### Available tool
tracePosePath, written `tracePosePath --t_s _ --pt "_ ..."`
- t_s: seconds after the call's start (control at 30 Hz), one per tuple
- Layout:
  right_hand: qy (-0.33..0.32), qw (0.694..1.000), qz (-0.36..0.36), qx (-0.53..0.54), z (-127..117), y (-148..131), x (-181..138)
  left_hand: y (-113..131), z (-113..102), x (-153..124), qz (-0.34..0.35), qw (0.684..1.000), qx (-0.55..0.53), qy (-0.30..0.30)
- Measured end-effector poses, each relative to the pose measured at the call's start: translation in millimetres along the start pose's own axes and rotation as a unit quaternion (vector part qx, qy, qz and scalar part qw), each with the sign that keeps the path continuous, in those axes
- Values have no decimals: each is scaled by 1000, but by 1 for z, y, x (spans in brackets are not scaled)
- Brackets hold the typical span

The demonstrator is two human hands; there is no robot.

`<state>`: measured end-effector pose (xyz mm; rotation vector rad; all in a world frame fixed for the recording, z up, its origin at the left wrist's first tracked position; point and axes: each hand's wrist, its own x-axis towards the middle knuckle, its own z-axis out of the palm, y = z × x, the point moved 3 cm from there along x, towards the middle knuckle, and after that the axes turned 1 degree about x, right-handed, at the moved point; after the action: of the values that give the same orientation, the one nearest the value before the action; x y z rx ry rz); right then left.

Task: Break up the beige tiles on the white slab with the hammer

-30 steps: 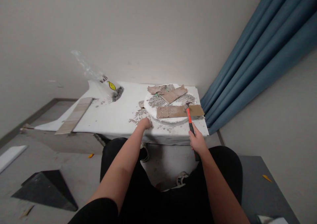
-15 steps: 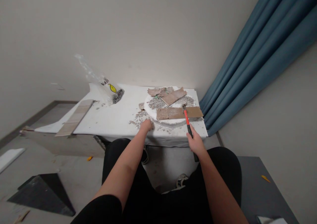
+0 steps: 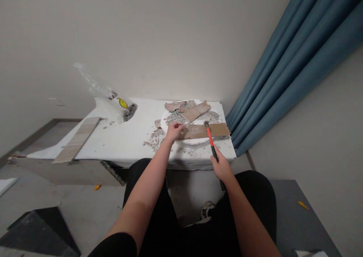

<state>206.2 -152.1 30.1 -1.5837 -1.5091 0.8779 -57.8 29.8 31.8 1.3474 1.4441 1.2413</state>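
My right hand grips a hammer with an orange and black handle; its head rests on a long brown tile strip. That strip lies across a white round slab strewn with broken tile pieces and grit. My left hand hovers at the strip's left end, fingers curled close to it; I cannot see whether they grip it. Everything sits on a low white-covered bench in front of my knees.
A clear plastic bag with rubble lies at the bench's back left. A pale tile plank leans on the left edge. Blue curtain hangs at right. A dark wedge and small debris lie on the floor.
My left hand has lifted from the rubble at the slab's front edge and moved up to the left end of the tile strip. The hammer stays on the strip.
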Motion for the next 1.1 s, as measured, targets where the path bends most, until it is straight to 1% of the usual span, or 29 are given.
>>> tracePosePath --t_s 0.03,0.07,0.13,0.2,0.3,0.47,0.57,0.83,0.93,1.1 --pt "0 1000 0 2 0 1 0 4 14 -2 23 999 5 -29" --pt "0 1000 0 4 -1 1 0 7 26 -3 39 998 21 -44" --pt "0 1000 -2 9 -2 2 0 10 44 -4 64 993 77 -60" --pt "1 1000 -1 11 -3 2 0 12 56 -4 84 985 133 -66" --pt "-5 1000 7 10 -4 0 -1 12 65 -2 103 973 189 -83" --pt "-14 1000 13 12 -6 -4 -2 12 71 -2 104 955 258 -98" --pt "-12 1000 17 12 -6 -5 -3 12 73 -2 107 947 283 -111" --pt "-12 1000 23 11 -7 -8 -4 6 76 1 140 944 282 -100" --pt "-10 1000 23 11 -7 -8 -4 4 76 2 142 943 283 -99" --pt "1 1000 10 29 -11 -15 -3 5 76 -1 154 940 289 -94"
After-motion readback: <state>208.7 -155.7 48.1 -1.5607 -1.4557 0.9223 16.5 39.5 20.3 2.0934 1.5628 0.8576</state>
